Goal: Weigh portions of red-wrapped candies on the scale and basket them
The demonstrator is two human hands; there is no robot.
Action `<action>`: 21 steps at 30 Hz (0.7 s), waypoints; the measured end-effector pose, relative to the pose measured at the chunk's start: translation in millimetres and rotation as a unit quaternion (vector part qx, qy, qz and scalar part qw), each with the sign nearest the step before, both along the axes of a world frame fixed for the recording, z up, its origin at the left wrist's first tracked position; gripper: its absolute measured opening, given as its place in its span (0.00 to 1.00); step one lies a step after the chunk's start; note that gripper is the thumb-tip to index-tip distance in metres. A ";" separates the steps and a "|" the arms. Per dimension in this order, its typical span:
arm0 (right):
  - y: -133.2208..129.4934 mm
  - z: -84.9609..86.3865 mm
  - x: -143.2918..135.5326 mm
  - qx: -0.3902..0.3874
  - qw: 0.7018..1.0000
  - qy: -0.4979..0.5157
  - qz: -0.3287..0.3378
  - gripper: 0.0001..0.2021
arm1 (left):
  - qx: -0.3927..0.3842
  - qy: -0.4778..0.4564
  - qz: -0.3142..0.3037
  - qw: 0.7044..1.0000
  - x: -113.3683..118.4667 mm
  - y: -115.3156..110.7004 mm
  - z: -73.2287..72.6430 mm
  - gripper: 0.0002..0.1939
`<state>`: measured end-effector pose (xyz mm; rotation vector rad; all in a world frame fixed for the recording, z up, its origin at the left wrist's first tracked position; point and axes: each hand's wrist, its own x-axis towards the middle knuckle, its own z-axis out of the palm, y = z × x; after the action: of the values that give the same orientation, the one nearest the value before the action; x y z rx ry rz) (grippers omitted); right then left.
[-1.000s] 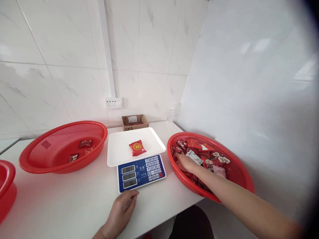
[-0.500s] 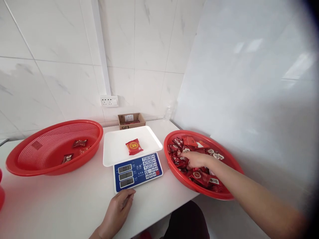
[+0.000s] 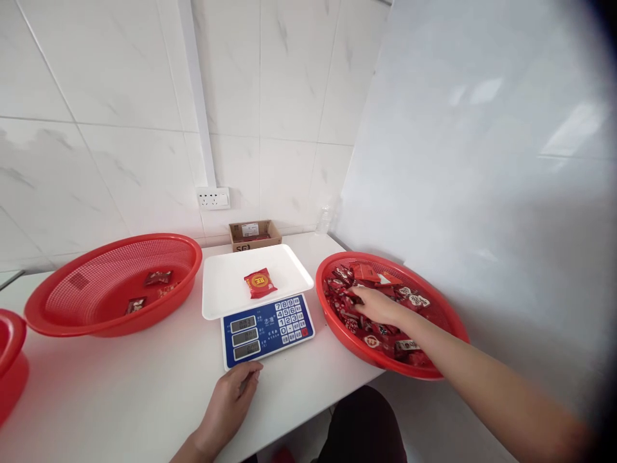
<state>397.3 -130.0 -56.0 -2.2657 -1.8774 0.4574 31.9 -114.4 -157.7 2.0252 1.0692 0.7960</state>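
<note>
My right hand [image 3: 376, 305] reaches into the red basket [image 3: 450, 315] on the right, its fingers pinched among red wrapped snack packets [image 3: 349, 325]. Whatever sits between the fingertips is hidden. My left hand [image 3: 236, 393] rests on the white table, fingers curled together around nothing visible, against the front edge of the digital scale [image 3: 267, 331]. A single red packet with a round gold emblem [image 3: 260, 283] lies on the scale's white tray [image 3: 222, 283]. Digits show on the scale's displays.
Another red basket [image 3: 103, 251] stands on the left with a few packets [image 3: 158, 277] inside. Part of a further red container [image 3: 12, 366] shows at the left edge. A small cardboard box [image 3: 255, 244] sits behind the scale, below a wall socket [image 3: 213, 198].
My right hand has shifted slightly among the packets, and some packets under it lie differently. The view has moved a little, showing more of the left container. My left hand stays in place.
</note>
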 end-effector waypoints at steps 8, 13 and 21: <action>12.0 26.8 13.7 0.078 0.995 0.038 -0.046 0.14 | 0.007 0.004 -0.017 1.000 -0.3 0.4 -2.9 0.13; 50.7 53.1 -28.4 0.129 0.991 -0.004 0.019 0.10 | 0.019 0.009 -0.014 1.000 1.6 -0.4 0.5 0.11; 111.0 45.0 -114.3 0.079 0.960 -0.243 0.114 0.10 | 0.024 -0.012 0.016 1.000 -1.7 -2.4 0.3 0.10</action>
<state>283.0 -19.0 -11.0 -2.2023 -2.3140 -0.2493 30.2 -116.8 -157.4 2.0375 1.0825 0.8674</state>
